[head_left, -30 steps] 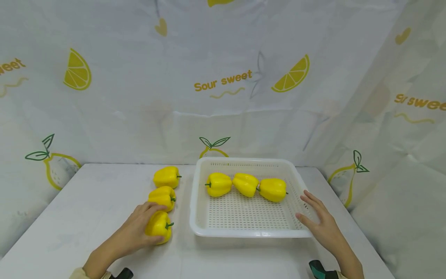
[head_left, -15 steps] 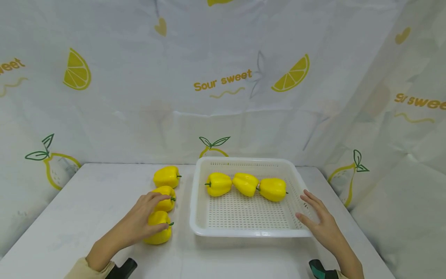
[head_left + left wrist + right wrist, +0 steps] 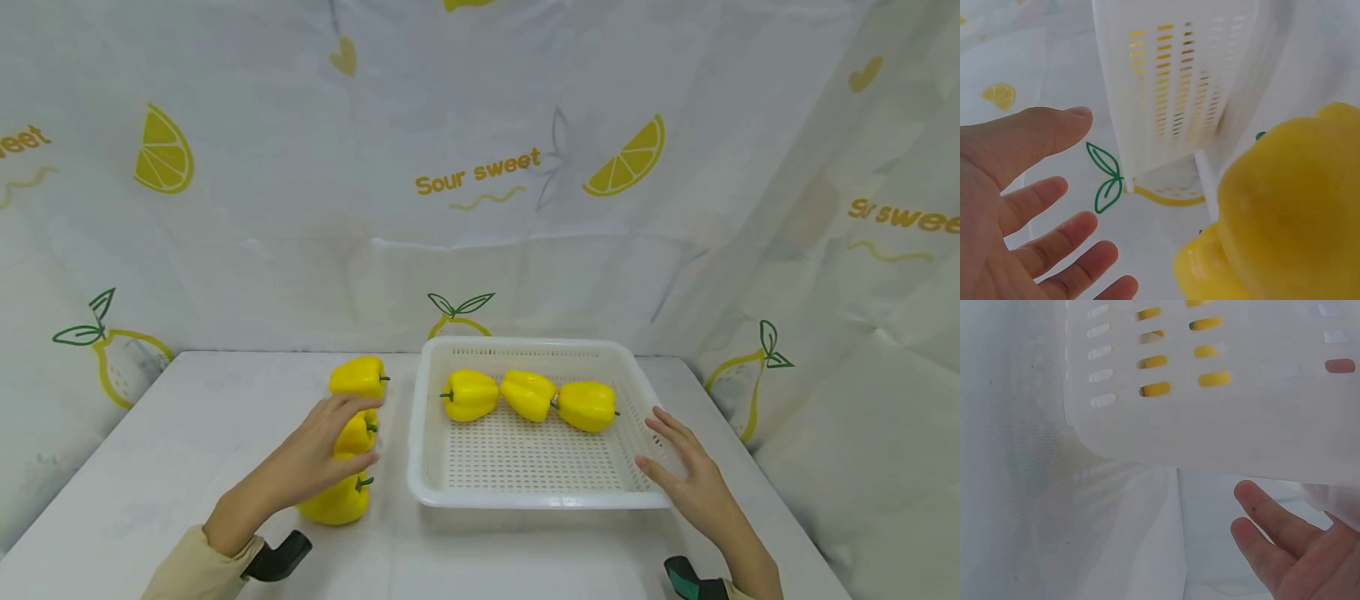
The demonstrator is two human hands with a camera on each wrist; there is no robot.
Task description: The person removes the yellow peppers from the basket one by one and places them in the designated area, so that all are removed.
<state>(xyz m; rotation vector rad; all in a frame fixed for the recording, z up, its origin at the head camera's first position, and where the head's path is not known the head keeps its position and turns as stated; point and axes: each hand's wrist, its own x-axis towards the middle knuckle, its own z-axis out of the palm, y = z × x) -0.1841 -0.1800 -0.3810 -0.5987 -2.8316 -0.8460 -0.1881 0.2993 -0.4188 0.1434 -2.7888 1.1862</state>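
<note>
My left hand (image 3: 315,450) hovers palm down with fingers spread over a column of yellow bell peppers left of the basket. It overlaps the middle pepper (image 3: 358,433) and near pepper (image 3: 337,504); the far pepper (image 3: 357,377) lies just beyond its fingertips. In the left wrist view, nothing sits between thumb and fingers, and a large yellow pepper (image 3: 1291,206) is at the right. My right hand (image 3: 693,483) rests at the right rim of a white perforated basket (image 3: 540,502), fingers loosely extended. In the right wrist view, two fingers (image 3: 1272,519) show outside its wall.
Inside the basket, three yellow peppers lie in a row towards the back: left one (image 3: 471,397), middle one (image 3: 528,397) and right one (image 3: 587,407). A white cloth (image 3: 300,250) with lemon prints hangs behind the white table (image 3: 187,433).
My left hand has let go of the near pepper, lifted and moved away from me over the column, its fingers now by the far pepper. The right hand and basket have stayed put.
</note>
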